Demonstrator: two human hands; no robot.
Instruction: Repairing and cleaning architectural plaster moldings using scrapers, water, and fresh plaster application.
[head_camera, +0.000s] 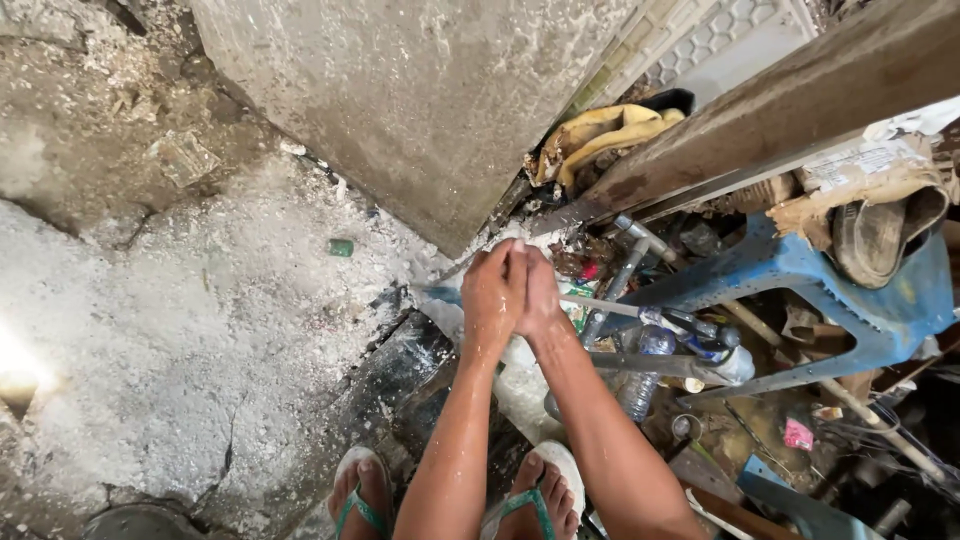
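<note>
Wet left hand (492, 292) flat against right hand (540, 290), fingers (517, 255) together.

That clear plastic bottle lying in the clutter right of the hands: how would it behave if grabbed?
The clear plastic bottle lies on its side, so it would probably roll if nudged. It looks thin-walled, likely light and easily squashed. Both the left hand and the right hand look wet, so it may slip.

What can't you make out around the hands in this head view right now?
- Palms of the left hand and right hand: pressed together, so anything between them is hidden.
- White object below the wrists: mostly covered by the forearms.
- Blue plastic stool: its seat lies under a brown beam and a worn shoe.
- Green bit on the floor: too small to identify.
</note>
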